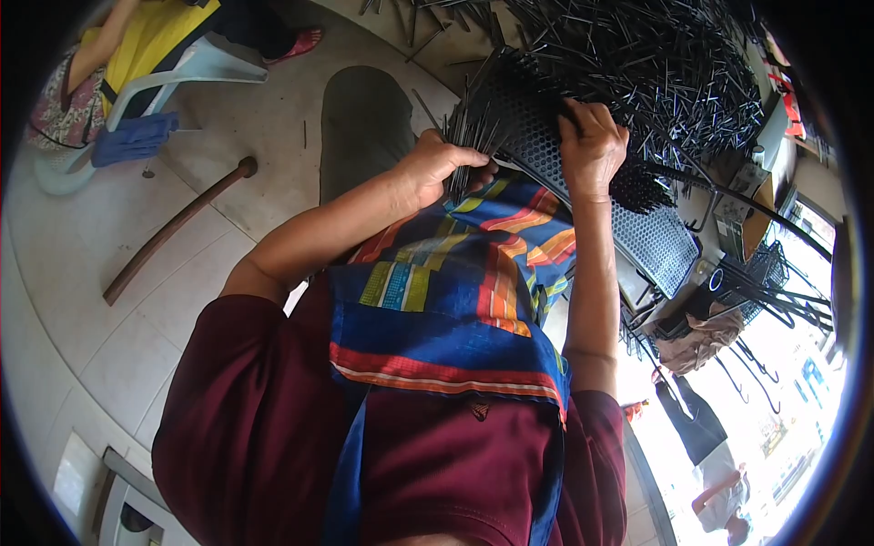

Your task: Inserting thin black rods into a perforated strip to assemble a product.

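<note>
My left hand (pixel 435 170) is closed round a bunch of thin black sticks (pixel 472 132), which point up and away from me over my lap. To its right lies a slanted dark panel (pixel 654 238) full of small holes. Many black sticks stand packed in the panel's far part, and another dark cluster (pixel 640 189) sits just right of my right wrist. My right hand (pixel 596 150) is over the panel with its fingers pinched together; what lies between the fingertips is hidden. A striped blue, orange and green apron (pixel 437 309) covers my lap.
A large heap of loose black sticks (pixel 646 73) spreads beyond the panel. On the tiled floor at left lies a brown wooden rod (pixel 177 232). A person in yellow (pixel 155 36) sits on a pale plastic chair (pixel 205 68). Black metal hooks (pixel 765 305) stick out at right.
</note>
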Motion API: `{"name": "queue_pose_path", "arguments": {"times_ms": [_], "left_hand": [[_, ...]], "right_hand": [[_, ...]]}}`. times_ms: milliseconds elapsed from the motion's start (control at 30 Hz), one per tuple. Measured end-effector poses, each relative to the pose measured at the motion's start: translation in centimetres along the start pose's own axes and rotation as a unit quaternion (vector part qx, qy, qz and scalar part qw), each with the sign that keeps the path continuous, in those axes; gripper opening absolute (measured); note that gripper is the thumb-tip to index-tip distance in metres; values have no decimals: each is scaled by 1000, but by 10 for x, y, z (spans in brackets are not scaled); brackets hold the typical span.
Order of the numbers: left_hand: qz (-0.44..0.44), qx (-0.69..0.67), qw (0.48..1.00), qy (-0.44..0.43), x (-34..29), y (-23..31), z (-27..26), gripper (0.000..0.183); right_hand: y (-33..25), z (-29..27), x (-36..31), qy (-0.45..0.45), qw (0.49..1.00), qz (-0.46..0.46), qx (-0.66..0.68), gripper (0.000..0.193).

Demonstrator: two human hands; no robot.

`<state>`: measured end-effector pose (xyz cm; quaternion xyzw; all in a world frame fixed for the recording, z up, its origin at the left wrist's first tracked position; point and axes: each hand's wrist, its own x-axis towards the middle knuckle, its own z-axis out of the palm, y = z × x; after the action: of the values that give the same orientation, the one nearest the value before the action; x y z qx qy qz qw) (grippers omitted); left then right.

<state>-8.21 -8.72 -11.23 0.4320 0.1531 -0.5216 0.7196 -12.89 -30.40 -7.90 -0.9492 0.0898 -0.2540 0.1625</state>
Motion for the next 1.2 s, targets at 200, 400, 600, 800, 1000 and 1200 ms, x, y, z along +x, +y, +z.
{"name": "queue_pose_path", "arguments": {"times_ms": [200,400,600,800,1000,1200], "left_hand": [[24,31,997,-60,-7,9,4,14],[21,91,992,-80,-16,13,12,14],[4,41,997,66,-6,3,-9,10],[88,65,993,40,-16,2,-1,7],[51,50,996,53,-7,1,-12,7],[37,15,998,49,-6,-3,-9,7]], "right_hand": [[-28,5,-33,-5,984,124,129,19],[-39,9,-41,-201,709,396,548,10],[-41,10,-25,-74,785,381,483,8],[-42,43,1,146,849,249,443,11],[-40,49,9,119,887,213,392,11],[-44,50,10,74,927,204,304,10]]}}
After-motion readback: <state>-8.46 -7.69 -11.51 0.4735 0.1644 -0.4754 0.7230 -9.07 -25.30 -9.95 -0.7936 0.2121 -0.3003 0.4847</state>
